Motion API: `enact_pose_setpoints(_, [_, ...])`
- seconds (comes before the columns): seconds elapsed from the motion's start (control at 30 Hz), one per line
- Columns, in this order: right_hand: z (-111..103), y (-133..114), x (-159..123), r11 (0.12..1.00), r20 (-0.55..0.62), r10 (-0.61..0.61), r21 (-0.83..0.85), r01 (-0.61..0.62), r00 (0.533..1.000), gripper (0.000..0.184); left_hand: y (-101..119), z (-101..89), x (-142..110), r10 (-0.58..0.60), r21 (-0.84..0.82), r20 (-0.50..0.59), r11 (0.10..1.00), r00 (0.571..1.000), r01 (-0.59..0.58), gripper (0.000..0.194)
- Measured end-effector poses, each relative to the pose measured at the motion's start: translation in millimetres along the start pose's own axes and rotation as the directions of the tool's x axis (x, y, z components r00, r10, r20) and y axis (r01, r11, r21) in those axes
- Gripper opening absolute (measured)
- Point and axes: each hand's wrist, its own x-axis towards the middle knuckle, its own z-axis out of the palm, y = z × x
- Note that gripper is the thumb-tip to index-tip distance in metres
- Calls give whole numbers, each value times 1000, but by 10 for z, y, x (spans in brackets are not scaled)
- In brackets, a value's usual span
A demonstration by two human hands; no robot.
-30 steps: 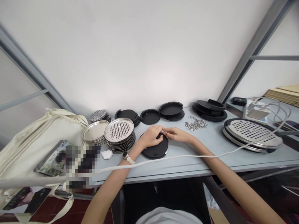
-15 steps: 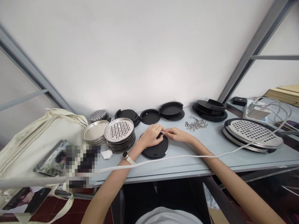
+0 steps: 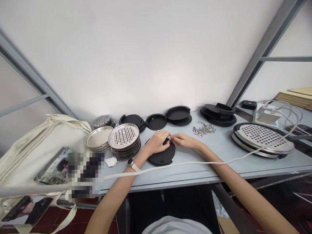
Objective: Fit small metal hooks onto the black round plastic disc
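Observation:
A black round disc (image 3: 161, 158) with a thin metal rim at its right lies on the table in front of me. Spread across its top, my left hand (image 3: 158, 142) curls its fingers toward the far right edge and grips the disc there. At that same edge my right hand (image 3: 181, 139) pinches a small shiny metal piece (image 3: 170, 139), mostly covered by fingertips; its exact shape is unclear. Behind my right hand is a loose pile of small metal hooks (image 3: 203, 129). Left of the disc stands a stack of perforated metal grater plates (image 3: 123, 136).
Plain metal discs (image 3: 97, 138) and a crumpled tissue (image 3: 111, 162) lie at the left near a cream bag (image 3: 44, 143). Black round trays (image 3: 156, 122) line the wall. Larger perforated plates (image 3: 264, 138) sit at the right. A white cable (image 3: 190, 163) crosses in front of my arms.
My right fingertips have shifted very slightly at the disc's edge with the small metal piece. The left hand stays on the disc. The view has moved a little.

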Motion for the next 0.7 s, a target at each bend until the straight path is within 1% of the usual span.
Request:
enact_pose_setpoints(0.17, [-6, 30, 12, 1000, 5, 12, 10, -12, 1000, 33, -3, 4, 1, 7, -6, 3, 1000, 1000, -7, 18])
enact_pose_setpoints(0.37, [-20, 42, 11, 1000, 37, 10, 28, -11, 999, 33, -12, 14, -1, 15, -41, -8, 999, 1000, -15, 20])
enact_pose_setpoints(0.7, [-27, 24, 0, 999, 62, 18, 47, -21, 998, 45, -53, 61, -3, 16, -147, -23, 989, 1000, -19, 22])
